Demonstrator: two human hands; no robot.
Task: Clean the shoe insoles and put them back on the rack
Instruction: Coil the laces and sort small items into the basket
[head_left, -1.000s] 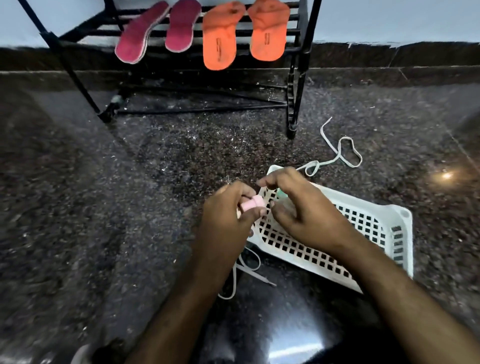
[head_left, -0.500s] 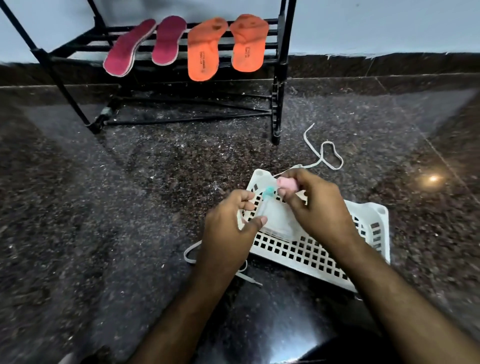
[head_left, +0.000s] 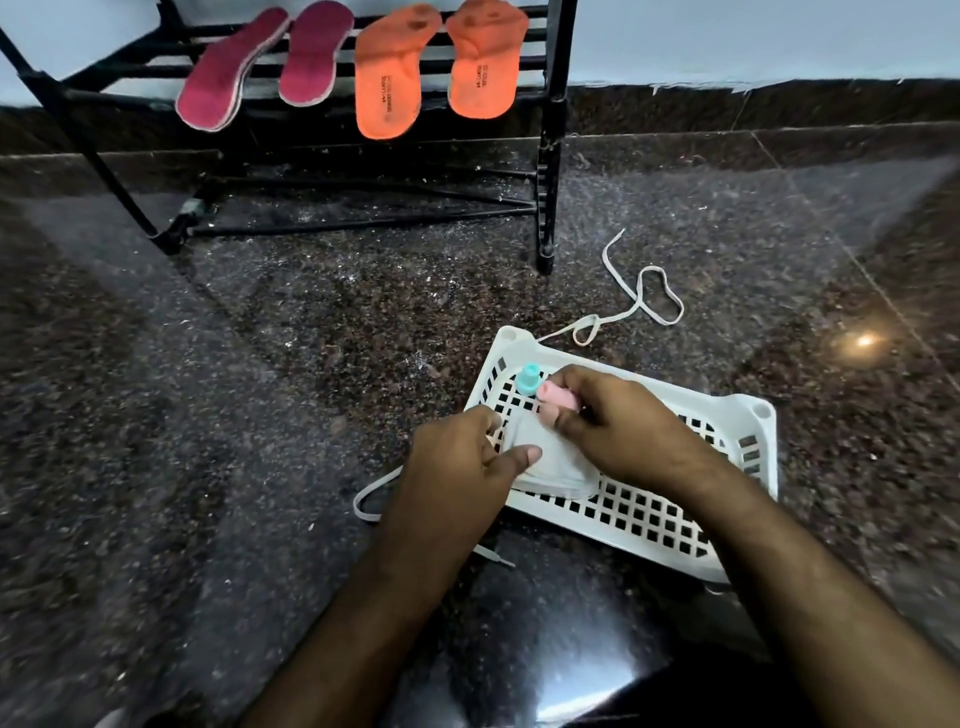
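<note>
My left hand (head_left: 457, 462) grips the small clear bottle (head_left: 550, 452), teal nozzle (head_left: 529, 378) pointing away toward the rack (head_left: 550, 156); my right hand (head_left: 618, 421) pinches its pink cap (head_left: 558, 397).

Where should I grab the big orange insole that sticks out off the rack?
Probably by its rounded heel end, which hangs past the front bar of the black rack with nothing around it. Come from the front, thumb on top and fingers underneath, since the orange insole is flat and thin.

Dark print on both orange insoles (head_left: 392, 85), too small and blurred to read.
</note>
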